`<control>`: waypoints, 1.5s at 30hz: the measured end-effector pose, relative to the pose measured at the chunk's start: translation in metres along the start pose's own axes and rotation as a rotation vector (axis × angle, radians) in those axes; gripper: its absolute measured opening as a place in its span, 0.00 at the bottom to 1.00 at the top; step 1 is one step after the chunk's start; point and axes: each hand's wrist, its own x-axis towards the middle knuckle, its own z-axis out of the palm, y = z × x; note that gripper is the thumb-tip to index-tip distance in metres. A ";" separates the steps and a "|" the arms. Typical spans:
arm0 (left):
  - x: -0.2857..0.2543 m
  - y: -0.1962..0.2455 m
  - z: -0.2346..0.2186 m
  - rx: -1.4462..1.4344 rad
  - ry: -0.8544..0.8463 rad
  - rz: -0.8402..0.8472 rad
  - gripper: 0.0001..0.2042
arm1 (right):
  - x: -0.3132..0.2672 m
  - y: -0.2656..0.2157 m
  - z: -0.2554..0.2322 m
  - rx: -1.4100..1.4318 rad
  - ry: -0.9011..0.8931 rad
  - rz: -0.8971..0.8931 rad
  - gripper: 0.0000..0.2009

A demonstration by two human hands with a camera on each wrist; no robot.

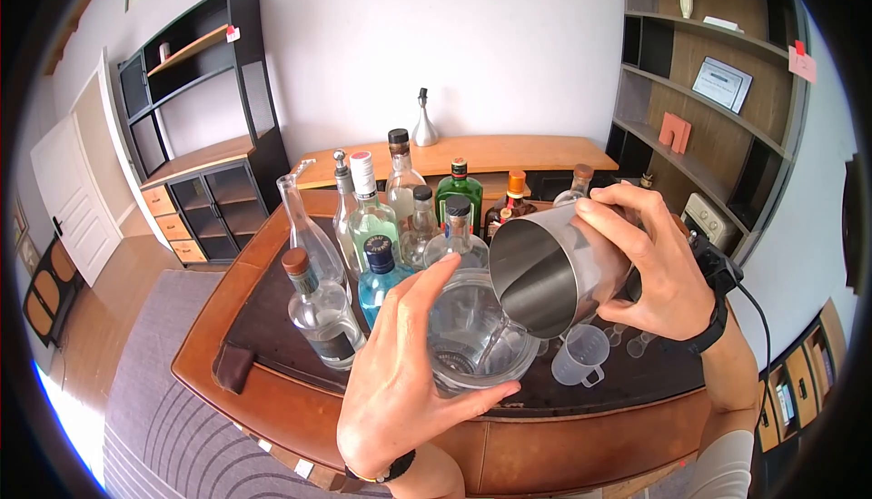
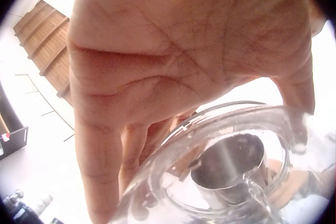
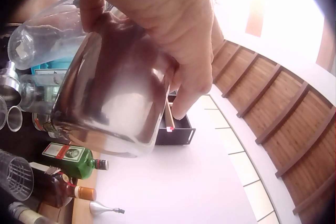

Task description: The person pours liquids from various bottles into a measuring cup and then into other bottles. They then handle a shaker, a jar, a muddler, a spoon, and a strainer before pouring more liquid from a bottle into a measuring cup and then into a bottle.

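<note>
My right hand (image 1: 649, 258) grips a shiny metal shaker tin (image 1: 545, 267), tipped with its mouth facing left and down. From its lip a thin stream of clear liquid runs into a wide clear glass jar (image 1: 445, 317). The left hand (image 1: 391, 372) holds this jar, thumb on the near side and fingers along the left. Through the glass, the left wrist view also shows the tin's mouth (image 2: 228, 163) and the falling stream (image 2: 254, 190). In the right wrist view, fingers and thumb wrap the tin (image 3: 115, 87).
A clear measuring cup (image 1: 581, 355) stands right of the jar. Left and behind are a cork-topped bottle (image 1: 318, 313), a blue bottle (image 1: 377, 272), a green bottle (image 1: 459, 192) and a tall decanter (image 1: 309, 231). The leather-edged table (image 1: 563, 449) curves along the front.
</note>
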 end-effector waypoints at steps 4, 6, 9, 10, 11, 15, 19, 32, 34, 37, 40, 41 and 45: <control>0.001 0.000 0.000 0.021 -0.003 0.019 0.52 | 0.001 0.000 0.000 -0.005 0.007 -0.002 0.54; 0.001 0.000 0.000 0.015 0.000 0.010 0.52 | 0.000 0.001 0.001 -0.008 0.009 0.001 0.54; 0.002 0.001 -0.001 0.007 0.003 0.007 0.52 | 0.000 0.001 0.002 -0.010 0.013 0.001 0.54; 0.002 0.001 0.000 0.004 0.004 0.006 0.52 | 0.001 0.001 0.002 -0.014 0.014 -0.002 0.54; 0.002 0.000 0.000 0.000 0.006 0.008 0.52 | 0.001 0.001 0.002 -0.019 0.015 -0.005 0.54; 0.002 -0.001 0.001 -0.022 0.012 0.005 0.52 | 0.002 0.003 0.003 -0.032 0.024 -0.013 0.54; 0.002 -0.002 0.002 -0.034 0.005 -0.016 0.52 | 0.005 0.003 0.002 -0.033 0.021 -0.024 0.53; 0.002 -0.002 0.004 0.004 0.020 -0.002 0.53 | 0.006 0.005 0.002 -0.074 -0.013 -0.002 0.49; 0.003 -0.002 0.004 -0.001 0.022 -0.008 0.53 | 0.006 0.005 0.002 -0.082 -0.012 -0.009 0.49; 0.002 -0.001 0.004 -0.001 0.015 -0.028 0.53 | 0.006 0.004 0.000 -0.097 -0.012 -0.013 0.48; 0.002 0.000 0.004 0.003 0.011 -0.035 0.53 | 0.006 0.005 0.001 -0.095 0.011 -0.028 0.49; 0.002 0.000 0.004 0.001 0.010 -0.036 0.53 | 0.007 0.005 0.002 -0.079 0.025 -0.036 0.50; 0.002 -0.001 0.004 -0.006 0.008 -0.040 0.53 | 0.007 0.005 0.002 -0.054 0.039 -0.042 0.50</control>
